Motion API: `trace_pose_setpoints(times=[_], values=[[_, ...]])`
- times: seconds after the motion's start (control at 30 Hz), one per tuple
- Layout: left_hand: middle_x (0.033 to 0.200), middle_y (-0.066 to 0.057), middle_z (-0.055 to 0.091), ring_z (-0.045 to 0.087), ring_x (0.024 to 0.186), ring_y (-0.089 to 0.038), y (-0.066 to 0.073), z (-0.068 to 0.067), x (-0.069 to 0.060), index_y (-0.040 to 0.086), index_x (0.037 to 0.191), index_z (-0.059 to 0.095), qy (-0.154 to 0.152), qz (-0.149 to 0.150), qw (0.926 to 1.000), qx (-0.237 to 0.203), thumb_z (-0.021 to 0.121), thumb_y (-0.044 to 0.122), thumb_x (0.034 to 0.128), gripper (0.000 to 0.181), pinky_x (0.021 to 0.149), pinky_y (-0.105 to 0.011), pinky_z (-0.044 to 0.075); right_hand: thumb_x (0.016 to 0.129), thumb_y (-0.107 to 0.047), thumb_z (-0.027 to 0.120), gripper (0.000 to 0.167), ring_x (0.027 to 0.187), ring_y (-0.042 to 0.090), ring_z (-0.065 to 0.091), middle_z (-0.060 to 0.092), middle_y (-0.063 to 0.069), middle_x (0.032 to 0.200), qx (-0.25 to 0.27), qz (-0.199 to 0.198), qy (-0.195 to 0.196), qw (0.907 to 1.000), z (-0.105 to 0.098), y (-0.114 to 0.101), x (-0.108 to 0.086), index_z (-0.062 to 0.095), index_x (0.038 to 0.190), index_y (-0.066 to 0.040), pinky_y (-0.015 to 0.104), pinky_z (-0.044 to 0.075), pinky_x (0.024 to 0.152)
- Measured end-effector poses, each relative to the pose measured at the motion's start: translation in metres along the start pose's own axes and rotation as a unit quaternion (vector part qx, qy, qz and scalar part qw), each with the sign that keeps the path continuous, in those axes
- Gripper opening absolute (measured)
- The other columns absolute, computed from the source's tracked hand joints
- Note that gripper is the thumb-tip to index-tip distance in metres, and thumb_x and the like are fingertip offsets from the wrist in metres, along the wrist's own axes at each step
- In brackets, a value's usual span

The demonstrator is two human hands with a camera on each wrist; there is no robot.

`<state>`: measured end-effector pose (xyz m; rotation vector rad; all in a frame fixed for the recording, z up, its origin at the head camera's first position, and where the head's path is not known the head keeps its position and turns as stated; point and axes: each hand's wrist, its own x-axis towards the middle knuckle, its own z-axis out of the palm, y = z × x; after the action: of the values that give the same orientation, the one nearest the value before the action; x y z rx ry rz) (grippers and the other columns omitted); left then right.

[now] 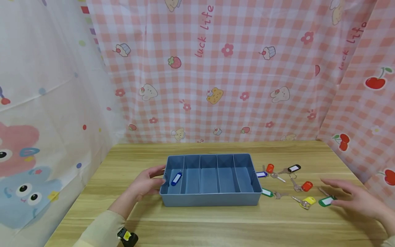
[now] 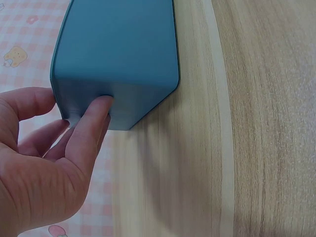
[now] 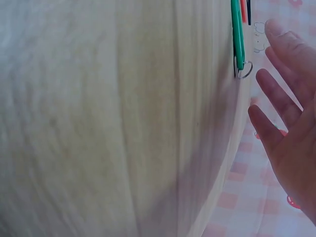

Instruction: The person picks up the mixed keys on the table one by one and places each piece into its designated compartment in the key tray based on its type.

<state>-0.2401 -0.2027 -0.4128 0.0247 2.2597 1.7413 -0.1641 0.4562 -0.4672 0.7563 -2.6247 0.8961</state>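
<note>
A blue-grey tray (image 1: pixel 210 199) with several compartments stands on the table. My left hand (image 1: pixel 149 183) rests against its left end; in the left wrist view, the left hand (image 2: pixel 54 163) touches the end wall and rim with fingers fairly straight. A blue key tag (image 1: pixel 176 179) lies in the leftmost compartment. At the right, my right hand (image 1: pixel 355 199) hovers by a key with a green tag (image 1: pixel 327 201), thumb close to the tag. The right wrist view has the right hand (image 3: pixel 291 108) with fingers spread, apart from the green tag (image 3: pixel 238 34).
Right of the tray lie several tagged keys: yellow tag (image 1: pixel 308 201), red tags (image 1: pixel 307 186), black tag (image 1: pixel 294 168), another green tag (image 1: pixel 267 192) and a blue tag (image 1: pixel 261 174) beside the tray's wall. A black object (image 1: pixel 128 237) is near the left sleeve. Patterned curtains (image 1: pixel 216 75) surround the table.
</note>
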Motion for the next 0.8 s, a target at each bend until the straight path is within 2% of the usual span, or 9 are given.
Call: trace_pose_setpoints(times=[0.13, 0.37, 0.57, 0.8], values=[[0.147, -0.029, 0.041, 0.052, 0.123, -0.045, 0.001, 0.000, 0.000, 0.000, 0.149, 0.040, 0.000, 0.003, 1.0000, -0.001, 0.058, -0.005, 0.0920, 0.060, 0.086, -0.054, 0.054, 0.069, 0.009, 0.082, 0.064, 0.118, -0.020, 0.038, 0.049, -0.031, 0.132, 0.005, -0.004, -0.006, 1.0000, -0.002, 0.005, -0.002, 0.061, 0.129, 0.001, -0.002, 0.025, 0.088], [0.147, -0.030, 0.041, 0.052, 0.122, -0.046, 0.001, 0.001, 0.000, -0.001, 0.149, 0.040, -0.003, 0.006, 1.0000, -0.004, 0.058, -0.006, 0.0914, 0.061, 0.085, -0.054, 0.054, 0.066, 0.018, 0.079, 0.065, 0.114, -0.016, 0.047, 0.058, -0.024, 0.128, 0.049, -0.043, -0.012, 0.9978, -0.003, 0.016, -0.005, 0.064, 0.126, -0.002, 0.000, 0.034, 0.089], [0.147, -0.029, 0.041, 0.052, 0.122, -0.045, 0.000, 0.000, 0.001, 0.000, 0.149, 0.041, 0.001, 0.003, 0.9999, -0.010, 0.058, -0.006, 0.0909, 0.061, 0.084, -0.054, 0.054, 0.069, 0.017, 0.077, 0.060, 0.109, -0.017, 0.049, 0.063, -0.024, 0.119, 0.052, -0.028, -0.023, 0.9980, -0.005, 0.021, -0.007, 0.068, 0.122, -0.010, 0.000, 0.035, 0.085], [0.147, -0.029, 0.042, 0.053, 0.122, -0.045, 0.000, 0.000, 0.001, 0.001, 0.149, 0.041, 0.002, 0.000, 1.0000, -0.004, 0.060, -0.005, 0.0910, 0.061, 0.084, -0.054, 0.055, 0.071, 0.017, 0.076, 0.056, 0.108, -0.017, 0.048, 0.064, -0.024, 0.117, 0.059, -0.021, -0.032, 0.9975, -0.008, 0.024, -0.007, 0.070, 0.120, -0.010, 0.000, 0.037, 0.084]])
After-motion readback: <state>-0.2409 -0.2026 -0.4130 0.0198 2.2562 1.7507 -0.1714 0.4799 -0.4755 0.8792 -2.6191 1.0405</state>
